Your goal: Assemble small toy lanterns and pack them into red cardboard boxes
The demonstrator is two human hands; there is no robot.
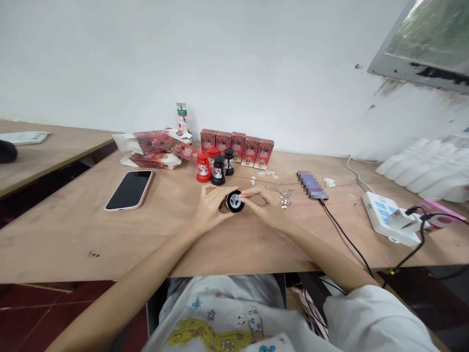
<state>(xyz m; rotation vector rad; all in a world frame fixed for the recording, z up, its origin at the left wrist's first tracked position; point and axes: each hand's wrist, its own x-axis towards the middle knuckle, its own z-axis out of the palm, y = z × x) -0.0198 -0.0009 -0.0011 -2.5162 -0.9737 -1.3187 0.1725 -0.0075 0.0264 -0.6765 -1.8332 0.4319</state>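
A small black lantern [230,205] lies on its side in my left hand [211,205], its round base turned toward me. The fingers of that hand wrap around its body. At the pale inside of the base, the fingertips of my right hand [266,204] are pinched together; whatever they pinch, if anything, is too small to make out. Just beyond my hands stand red lanterns [203,168] and black lanterns [218,171], upright. Right of my right hand lie small metal pieces [286,198] and scattered white bits [266,174].
Several red patterned boxes [239,145] stand near the wall. Flattened red packaging [157,146] and a pink-edged phone [129,190] lie to the left. On the right are a second phone [311,185] on a black cable, a white power strip [388,220] and stacked white objects [428,166].
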